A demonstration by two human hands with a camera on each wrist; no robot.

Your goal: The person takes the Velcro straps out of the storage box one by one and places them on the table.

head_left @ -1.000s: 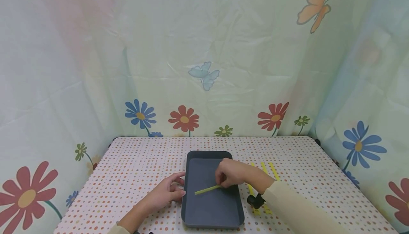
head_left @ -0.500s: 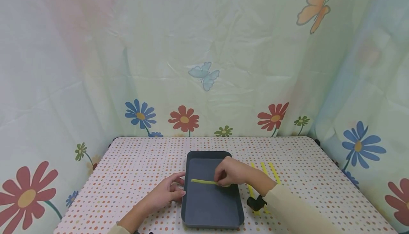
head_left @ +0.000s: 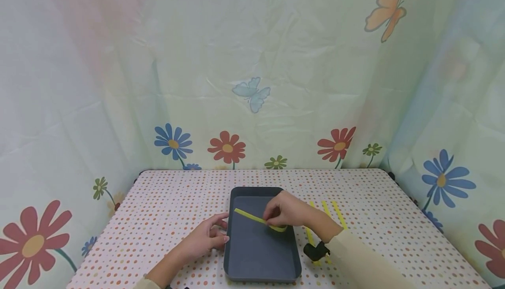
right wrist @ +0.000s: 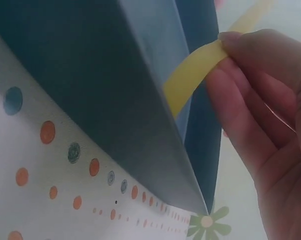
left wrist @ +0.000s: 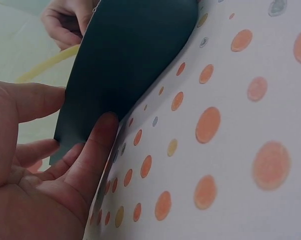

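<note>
A dark grey rectangular tray (head_left: 258, 254) lies on the dotted tabletop. Above its inside, my right hand (head_left: 287, 212) pinches a narrow yellow strip (head_left: 248, 215) between thumb and fingers. One end reaches toward the tray's upper left, while the other bends toward the right wall. The right wrist view shows this strip (right wrist: 190, 72) curving down past the tray's rim from the pinch. My left hand (head_left: 205, 236) is at the tray's left side, where its fairly straight fingertips touch the outer wall (left wrist: 118, 55) in the left wrist view.
Several more yellow strips (head_left: 340, 215) lie on the table to the right of the tray, partly hidden under my right forearm. The dotted tabletop (head_left: 169, 210) ends at a hanging curtain (head_left: 189, 83) printed with flowers and butterflies.
The yellow strip's left end has swung upward, away from me, and its other end now shows bent below my right hand. My left hand and the tray stay in place.
</note>
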